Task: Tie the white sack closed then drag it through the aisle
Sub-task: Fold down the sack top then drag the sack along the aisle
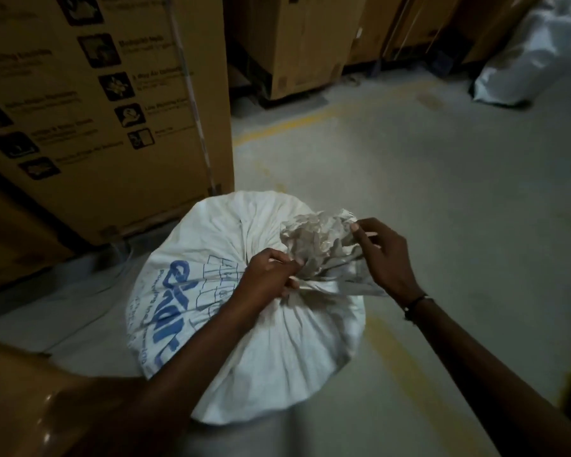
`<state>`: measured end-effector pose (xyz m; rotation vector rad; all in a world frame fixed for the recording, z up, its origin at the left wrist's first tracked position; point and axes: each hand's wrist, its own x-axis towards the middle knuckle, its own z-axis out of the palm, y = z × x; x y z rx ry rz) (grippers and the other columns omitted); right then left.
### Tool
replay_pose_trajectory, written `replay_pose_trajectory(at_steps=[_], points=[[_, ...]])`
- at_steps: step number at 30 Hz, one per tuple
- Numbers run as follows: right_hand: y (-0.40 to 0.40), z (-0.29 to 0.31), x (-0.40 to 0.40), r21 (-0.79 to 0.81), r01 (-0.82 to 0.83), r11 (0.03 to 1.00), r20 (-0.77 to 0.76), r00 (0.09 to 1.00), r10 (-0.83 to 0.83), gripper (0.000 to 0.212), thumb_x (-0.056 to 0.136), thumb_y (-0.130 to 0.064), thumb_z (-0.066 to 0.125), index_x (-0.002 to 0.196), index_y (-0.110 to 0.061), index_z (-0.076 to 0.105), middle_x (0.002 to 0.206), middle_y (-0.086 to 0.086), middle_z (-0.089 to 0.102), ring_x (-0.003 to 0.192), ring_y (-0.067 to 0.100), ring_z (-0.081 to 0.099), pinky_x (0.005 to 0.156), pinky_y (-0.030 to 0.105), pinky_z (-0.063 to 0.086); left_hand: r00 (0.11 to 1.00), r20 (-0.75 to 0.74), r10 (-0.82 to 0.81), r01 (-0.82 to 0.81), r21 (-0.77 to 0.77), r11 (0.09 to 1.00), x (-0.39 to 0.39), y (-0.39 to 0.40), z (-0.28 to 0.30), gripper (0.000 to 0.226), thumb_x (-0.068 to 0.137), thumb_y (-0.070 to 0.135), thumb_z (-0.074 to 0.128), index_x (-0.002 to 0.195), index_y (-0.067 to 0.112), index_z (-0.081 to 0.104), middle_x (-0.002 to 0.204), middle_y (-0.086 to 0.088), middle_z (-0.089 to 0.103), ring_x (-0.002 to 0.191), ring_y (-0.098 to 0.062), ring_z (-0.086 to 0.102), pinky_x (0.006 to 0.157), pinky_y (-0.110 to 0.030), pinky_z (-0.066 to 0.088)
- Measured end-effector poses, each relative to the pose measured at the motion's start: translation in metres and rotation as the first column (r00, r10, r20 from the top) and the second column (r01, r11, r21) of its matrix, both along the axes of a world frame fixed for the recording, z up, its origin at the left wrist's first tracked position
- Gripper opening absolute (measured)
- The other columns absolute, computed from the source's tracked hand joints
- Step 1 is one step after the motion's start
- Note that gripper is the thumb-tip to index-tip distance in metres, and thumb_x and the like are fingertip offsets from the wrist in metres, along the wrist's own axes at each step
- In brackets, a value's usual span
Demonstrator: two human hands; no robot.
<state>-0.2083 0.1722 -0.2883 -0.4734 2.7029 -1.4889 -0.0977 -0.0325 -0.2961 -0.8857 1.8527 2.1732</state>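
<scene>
A full white woven plastic sack (244,324) with blue printed lettering stands on the grey concrete floor (442,192) at the near centre of the aisle, its top gathered into pleats that meet at a bunched neck. The left hand (271,275) grips that neck, its fingers curled tight round the gathered fabric. The right hand (383,255) holds the crumpled loose mouth of the sack (317,239) just right of the neck, thumb and forefinger pinching its edge, the other fingers loosely bent. A dark band (416,303) sits on the right wrist. A tall brown cardboard carton (112,110) printed with black pictograms stands just left of and beyond the sack. More brown cartons (297,44) line the far side. A second white sack (528,61) lies at far right. A faded yellow floor line (310,118) runs across the aisle.
</scene>
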Motion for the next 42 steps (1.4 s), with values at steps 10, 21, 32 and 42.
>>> replay_pose_trajectory(at_steps=[10,21,32,42], points=[[-0.012,0.049,0.028,0.140,-0.031,0.990,0.322,0.946,-0.016,0.012,0.105,-0.029,0.064,0.102,-0.020,0.072,0.100,0.005,0.080,0.070,-0.010,0.067,0.072,0.027,0.056,0.957,0.203,0.206,-0.229,0.094,0.969,-0.011,0.029,0.062,0.033,0.086,0.029,0.085,0.086,0.017,0.054,0.084,-0.008,0.071,0.067,-0.016,0.067,0.066,-0.032,0.054],[-0.052,0.074,0.028,-0.191,0.031,0.981,0.812,0.566,0.141,0.034,0.111,-0.038,0.051,0.131,-0.011,0.056,0.122,0.013,0.075,0.082,0.032,0.075,0.068,0.035,0.061,0.912,-0.282,-0.299,0.072,-0.606,0.792,-0.018,0.005,0.081,0.027,0.080,-0.009,0.055,0.098,0.007,0.068,0.090,-0.004,0.073,0.084,-0.019,0.070,0.079,-0.035,0.058],[-0.044,0.033,-0.032,0.471,-0.540,0.697,0.488,0.818,0.304,0.028,0.089,-0.017,0.059,0.103,-0.005,0.080,0.104,0.018,0.079,0.099,0.036,0.073,0.081,0.033,0.047,0.824,0.057,-0.564,0.493,-0.563,0.663,-0.024,-0.049,0.035,0.095,0.062,0.036,0.100,0.147,0.027,0.058,0.160,-0.001,0.049,0.148,-0.016,0.045,0.120,-0.025,0.034],[-0.056,0.008,0.017,0.138,-0.388,0.911,0.769,0.622,0.149,0.050,0.104,-0.027,0.066,0.151,-0.021,0.049,0.114,0.020,0.076,0.095,0.035,0.077,0.083,0.046,0.066,0.654,0.352,-0.670,0.585,-0.796,0.153,-0.031,-0.070,0.044,0.070,0.069,0.037,0.090,0.135,0.037,0.066,0.146,-0.001,0.054,0.136,-0.028,0.046,0.113,-0.045,0.026]])
